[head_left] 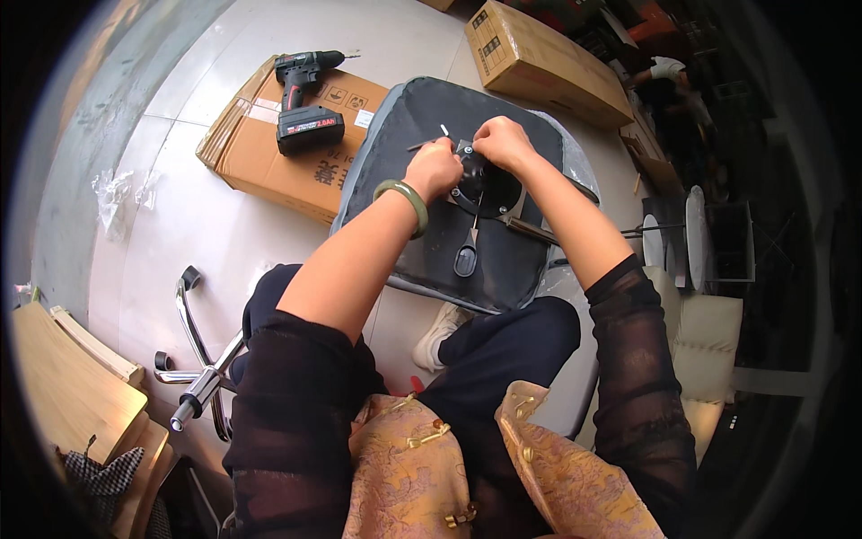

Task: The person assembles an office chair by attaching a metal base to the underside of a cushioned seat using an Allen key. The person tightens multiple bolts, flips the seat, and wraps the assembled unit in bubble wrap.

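Note:
An upturned dark chair seat [377,235] lies in front of me, its underside facing up. A black metal mechanism [495,194] sits at its middle, with bolts around it and a lever ending in a black paddle [466,259]. My left hand [435,169], a green bangle at its wrist, is closed on a thin metal bar that looks like a hex key [424,144], beside the mechanism's far left corner. My right hand [504,142] is pinched at the mechanism's far edge, just right of the left hand; its fingertips hide whatever is between them.
A black cordless drill [310,128] rests on a cardboard box [256,148] at the far left. Another long carton [543,67] stands at the far right. A chrome wheeled chair base [205,382] lies left of my legs, near wooden boards [76,386]. Clear plastic wrap [115,199] is on the floor.

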Demonstrator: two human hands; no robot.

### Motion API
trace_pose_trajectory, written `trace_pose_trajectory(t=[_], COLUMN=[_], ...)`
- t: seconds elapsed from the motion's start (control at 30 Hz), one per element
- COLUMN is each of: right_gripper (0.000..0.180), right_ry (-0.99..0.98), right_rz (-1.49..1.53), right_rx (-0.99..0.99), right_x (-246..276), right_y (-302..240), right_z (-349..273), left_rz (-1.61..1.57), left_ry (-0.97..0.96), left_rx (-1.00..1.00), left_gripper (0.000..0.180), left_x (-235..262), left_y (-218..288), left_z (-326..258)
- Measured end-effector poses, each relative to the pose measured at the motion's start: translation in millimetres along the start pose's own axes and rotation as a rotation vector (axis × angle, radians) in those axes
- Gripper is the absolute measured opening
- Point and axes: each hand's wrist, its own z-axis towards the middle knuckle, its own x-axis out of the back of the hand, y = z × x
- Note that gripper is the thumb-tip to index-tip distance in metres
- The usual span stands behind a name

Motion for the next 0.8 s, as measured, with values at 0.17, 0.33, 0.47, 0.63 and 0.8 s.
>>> trace_pose_trajectory(t=[0.17, 0.33, 0.47, 0.63, 0.8], right_gripper=[0.05, 0.049, 0.046, 0.049, 0.046], right_ry=[0.131, 0.095, 0.043, 0.05, -0.113], right_rz=[-0.14, -0.104, -0.197, -0.139, 0.31], right_rx=[0.316, 0.473, 0.469, 0.494, 0.498], right_x=[-20.1, -53.4, -64.0, -65.9, -33.9], right_y=[15.1, -20.7, -43.0, -42.1, -26.7], right_z=[17.8, 54.3, 63.2, 60.5, 18.7], left_rz=[0.179, 0.3, 0.757, 1.32, 1.252], left_ry=[0.131, 0.041, 0.359, 0.181, 0.152], left_rx=[0.001, -0.078, -0.124, -0.309, -0.168], left_gripper=[0.036, 0.025, 0.016, 0.018, 0.02], left_x=[10.2, 31.5, 82.6, 91.4, 102.6], left_y=[-14.7, -21.8, -71.5, -99.0, -101.1], left_z=[14.4, 30.3, 33.2, 32.7, 37.9])
